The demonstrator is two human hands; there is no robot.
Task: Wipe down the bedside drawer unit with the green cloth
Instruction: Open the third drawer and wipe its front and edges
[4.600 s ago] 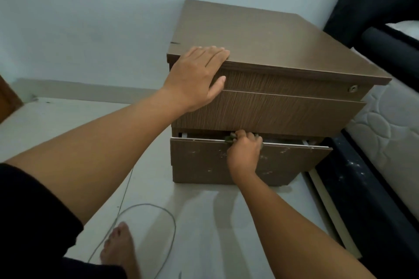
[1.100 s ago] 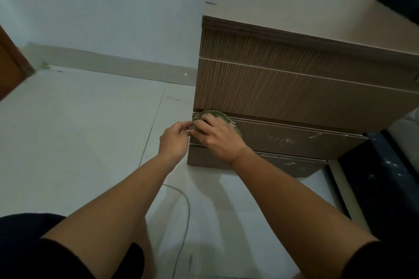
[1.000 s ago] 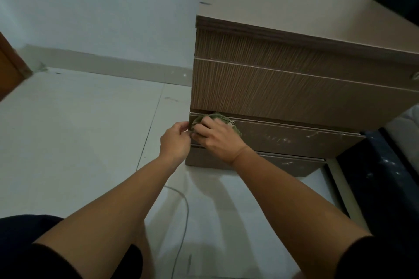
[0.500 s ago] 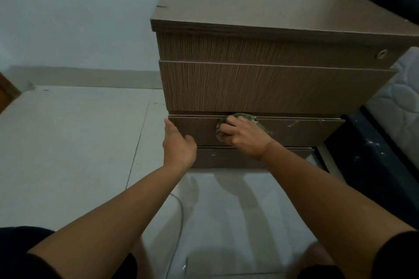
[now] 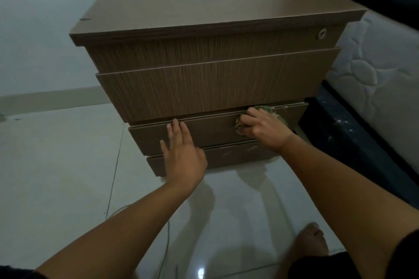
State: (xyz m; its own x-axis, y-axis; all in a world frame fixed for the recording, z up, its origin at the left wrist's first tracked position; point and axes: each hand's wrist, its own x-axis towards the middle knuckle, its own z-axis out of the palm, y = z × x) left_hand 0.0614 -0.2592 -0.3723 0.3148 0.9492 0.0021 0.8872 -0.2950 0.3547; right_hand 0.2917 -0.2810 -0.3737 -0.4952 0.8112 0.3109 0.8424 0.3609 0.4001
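Note:
A brown wooden bedside drawer unit (image 5: 215, 84) stands on the tiled floor against a pale wall. My right hand (image 5: 263, 130) grips a bunched green cloth (image 5: 277, 114) and holds it against the right part of the lower drawer front (image 5: 213, 130), near that drawer's top edge. Most of the cloth is hidden under the fingers. My left hand (image 5: 181, 154) lies flat with straight fingers on the left part of the same drawer front. White smudges mark the bottom panel (image 5: 238, 154) beneath it.
A bed with a quilted white mattress (image 5: 381, 79) and a dark frame (image 5: 353, 142) stands close on the right of the unit. A thin cable (image 5: 166, 233) lies on the glossy floor between my arms. My foot (image 5: 310, 242) shows at the lower right.
My right hand has slid the cloth rightward along the lower drawer front. My left hand has opened flat on that drawer. The view has swung to face the unit more squarely.

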